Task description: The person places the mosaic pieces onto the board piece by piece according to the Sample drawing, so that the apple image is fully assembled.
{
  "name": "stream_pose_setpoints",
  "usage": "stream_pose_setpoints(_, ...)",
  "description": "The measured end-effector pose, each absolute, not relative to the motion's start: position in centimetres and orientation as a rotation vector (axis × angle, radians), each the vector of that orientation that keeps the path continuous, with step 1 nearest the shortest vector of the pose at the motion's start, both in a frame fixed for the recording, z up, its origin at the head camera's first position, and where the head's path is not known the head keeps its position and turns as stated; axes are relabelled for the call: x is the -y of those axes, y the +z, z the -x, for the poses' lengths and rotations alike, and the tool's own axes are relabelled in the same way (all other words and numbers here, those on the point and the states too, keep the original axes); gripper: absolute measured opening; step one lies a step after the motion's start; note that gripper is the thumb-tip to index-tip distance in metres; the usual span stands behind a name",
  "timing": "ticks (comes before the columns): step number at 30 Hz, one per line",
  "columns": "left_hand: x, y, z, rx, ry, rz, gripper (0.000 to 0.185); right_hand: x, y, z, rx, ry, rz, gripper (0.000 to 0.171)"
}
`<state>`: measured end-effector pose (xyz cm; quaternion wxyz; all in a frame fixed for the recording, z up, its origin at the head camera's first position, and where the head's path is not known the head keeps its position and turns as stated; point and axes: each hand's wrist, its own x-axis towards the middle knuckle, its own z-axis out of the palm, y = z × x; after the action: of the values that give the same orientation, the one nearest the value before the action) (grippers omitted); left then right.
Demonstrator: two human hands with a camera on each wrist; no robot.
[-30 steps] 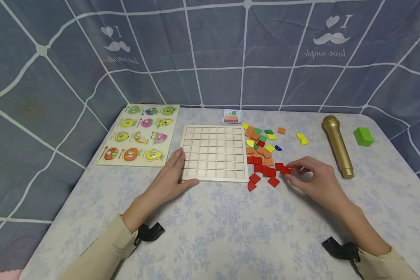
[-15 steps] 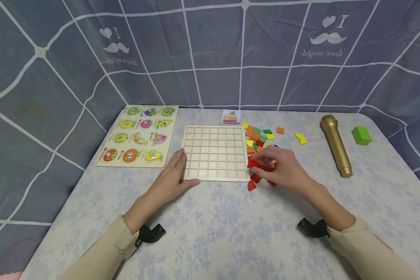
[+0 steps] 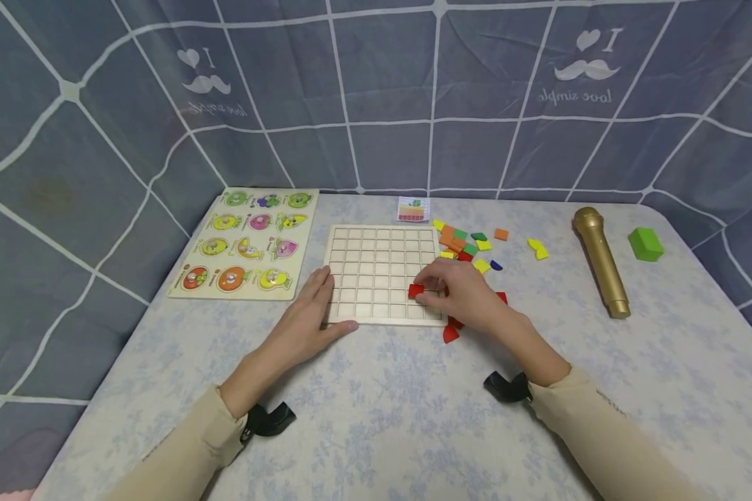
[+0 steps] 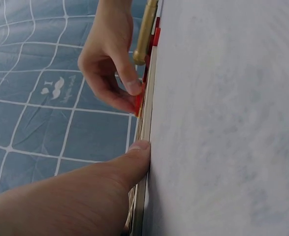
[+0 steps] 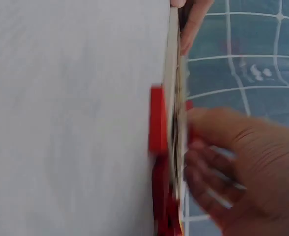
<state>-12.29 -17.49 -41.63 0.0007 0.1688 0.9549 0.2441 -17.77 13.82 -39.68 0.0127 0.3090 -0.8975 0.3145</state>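
Note:
A pale wooden grid board (image 3: 374,261) with square cells lies mid-table in the head view. Between thumb and fingers, my right hand (image 3: 460,292) pinches a red square tile (image 3: 416,291) over the right part of the board. The same tile shows close over the board's surface in the left wrist view, at the right hand's fingertips (image 4: 133,87). My left hand (image 3: 303,309) rests at the board's left edge, fingers straight along the side and thumb at the front corner. Loose red pieces (image 3: 451,335) lie by the board's right edge, some hidden under the right hand.
Orange, green, yellow and blue pieces (image 3: 482,245) lie right of the board. A small picture card (image 3: 413,209) sits behind it. At left is a fruit puzzle board (image 3: 244,243); at right, a gold microphone (image 3: 604,264) and a green block (image 3: 647,243). A tiled-pattern curtain (image 3: 382,83) hangs behind.
My right hand has picked up a red tile from the right of the pile and carried it left over the grid board. The left hand stays at the board's edge.

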Motion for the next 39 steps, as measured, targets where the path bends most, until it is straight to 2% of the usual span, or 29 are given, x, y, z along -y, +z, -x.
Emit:
stream_pose_setpoints(12,17.5,-41.6,12.2,-3.006,0.755,-0.531,0.099,-13.9,-40.1,17.6,2.775,0.996,-1.011,0.019)
stream_pose_setpoints(25,17.6,-41.4,12.2,-2.995,0.748,-0.519,0.100,-17.5,-38.3,18.9,2.961,0.905,-0.745,0.023)
stream_pose_setpoints(39,17.6,-41.3,12.3,-3.003,0.745,-0.561,0.098,-17.7,-38.4,19.1,3.024,0.765,-0.736,0.022)
